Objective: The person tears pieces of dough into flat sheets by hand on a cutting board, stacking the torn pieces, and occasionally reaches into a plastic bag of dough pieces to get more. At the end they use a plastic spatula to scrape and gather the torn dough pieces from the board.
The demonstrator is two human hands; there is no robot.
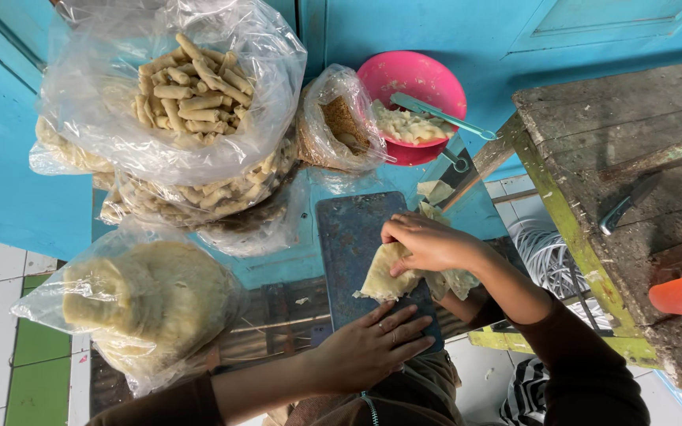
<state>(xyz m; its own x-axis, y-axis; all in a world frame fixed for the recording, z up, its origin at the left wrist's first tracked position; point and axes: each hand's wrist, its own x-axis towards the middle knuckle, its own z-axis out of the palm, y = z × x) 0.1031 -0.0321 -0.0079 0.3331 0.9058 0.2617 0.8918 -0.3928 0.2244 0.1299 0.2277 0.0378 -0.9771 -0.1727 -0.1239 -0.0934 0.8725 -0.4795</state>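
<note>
Landmark: dark blue cutting board (349, 244) on the blue counter (286, 268).

Right hand (428, 243): fingers curled and pinched on the far edge of a pale thin wrapper (382, 278), which lies partly folded over the board's right edge. Left hand (372, 347): flat, fingers spread, pressing the near end of the board; it holds nothing.

Around the board: beyond its far right corner, a pink bowl (416, 83) of pale filling with a teal spoon (442, 116). Beyond its far end, a small clear bag (339, 122) of brown crumbs. To its far left, a large clear bag of finished rolls (195, 79). To its near left, a bagged stack of round wrappers (151, 304). Loose wrapper scraps (434, 191) lie just past the right hand.

Judgement on technique: the fold should go best with even finger pressure along the edge, drawn snug without stretching; the sheet looks thin and likely to tear. The flat left hand steadies the board usefully.
</note>
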